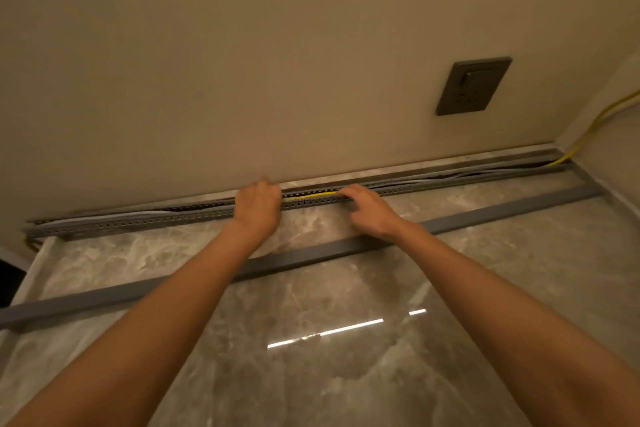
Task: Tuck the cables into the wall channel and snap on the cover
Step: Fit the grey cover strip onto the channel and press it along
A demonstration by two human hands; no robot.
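A long grey slotted channel (138, 224) runs along the foot of the wall, open on top. White and dark cables (433, 180) lie inside it. A yellow cable (313, 196) shows between my hands and runs on to the right corner, where it climbs the side wall. My left hand (258, 204) rests on the channel with its fingers curled over the rim. My right hand (367, 208) presses its fingertips onto the yellow cable at the channel's front edge. The grey cover strip (311, 251) lies loose on the floor, under both forearms.
A dark socket plate (473, 86) sits on the beige wall at the upper right. The floor is glossy grey marble tile (346, 374). A side wall closes off the right corner. At the far left the floor ends at a dark gap (8, 282).
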